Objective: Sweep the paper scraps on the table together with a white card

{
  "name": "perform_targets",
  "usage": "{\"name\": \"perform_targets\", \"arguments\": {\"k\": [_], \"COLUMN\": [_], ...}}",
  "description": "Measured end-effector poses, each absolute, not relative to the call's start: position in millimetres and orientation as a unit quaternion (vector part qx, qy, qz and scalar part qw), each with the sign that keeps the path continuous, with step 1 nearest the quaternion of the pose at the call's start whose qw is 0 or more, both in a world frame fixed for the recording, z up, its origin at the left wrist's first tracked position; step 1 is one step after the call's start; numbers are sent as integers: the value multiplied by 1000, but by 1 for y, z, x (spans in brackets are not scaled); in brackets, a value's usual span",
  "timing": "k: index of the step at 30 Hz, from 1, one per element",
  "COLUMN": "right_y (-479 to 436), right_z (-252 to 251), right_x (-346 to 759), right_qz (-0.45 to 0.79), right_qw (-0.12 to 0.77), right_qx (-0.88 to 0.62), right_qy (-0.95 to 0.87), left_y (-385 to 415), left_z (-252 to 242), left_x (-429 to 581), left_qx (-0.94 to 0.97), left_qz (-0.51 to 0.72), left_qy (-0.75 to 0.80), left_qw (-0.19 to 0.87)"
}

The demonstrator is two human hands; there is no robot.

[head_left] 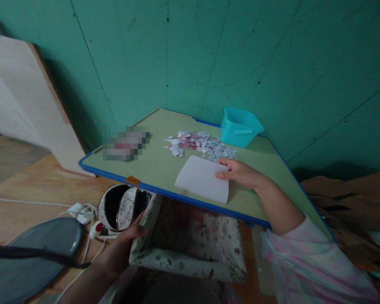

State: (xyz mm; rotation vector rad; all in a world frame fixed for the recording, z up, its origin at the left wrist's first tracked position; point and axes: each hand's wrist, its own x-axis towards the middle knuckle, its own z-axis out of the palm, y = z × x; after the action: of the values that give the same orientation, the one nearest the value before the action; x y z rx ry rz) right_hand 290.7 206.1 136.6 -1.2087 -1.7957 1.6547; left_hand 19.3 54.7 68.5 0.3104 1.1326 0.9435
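"Surface, room?"

"Green table (156, 164), blue edges; wall (183, 55) beyond. Right hand's (236, 172) fingers grasp paper (202, 179) by its right side, just inside the near edge. Scraps (202, 143) just past fingertips; tub (240, 128) farther, rightward."

"Left hand (126, 242)?"

"Fingers grip basket (190, 262) rim, below that edge. Bare tabletop right of right fingers."

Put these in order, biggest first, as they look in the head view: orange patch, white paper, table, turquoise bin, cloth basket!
1. Table
2. Cloth basket
3. White paper and turquoise bin: too alike to rank
4. Orange patch
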Motion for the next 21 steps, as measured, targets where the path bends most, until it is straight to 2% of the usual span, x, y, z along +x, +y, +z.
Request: {"name": "perform_targets", "arguments": {"k": [21], "right_y": [203], "right_z": [140], "right_x": [292], "right_qz": [585], "right_qw": [177], "right_qx": [-403], "right_qy": [-681], "left_y": [56], "left_z": [70], "left_x": [23], "left_qx": [161], "left_qz": [430], "left_qy": [517], "left_qw": [722]}}
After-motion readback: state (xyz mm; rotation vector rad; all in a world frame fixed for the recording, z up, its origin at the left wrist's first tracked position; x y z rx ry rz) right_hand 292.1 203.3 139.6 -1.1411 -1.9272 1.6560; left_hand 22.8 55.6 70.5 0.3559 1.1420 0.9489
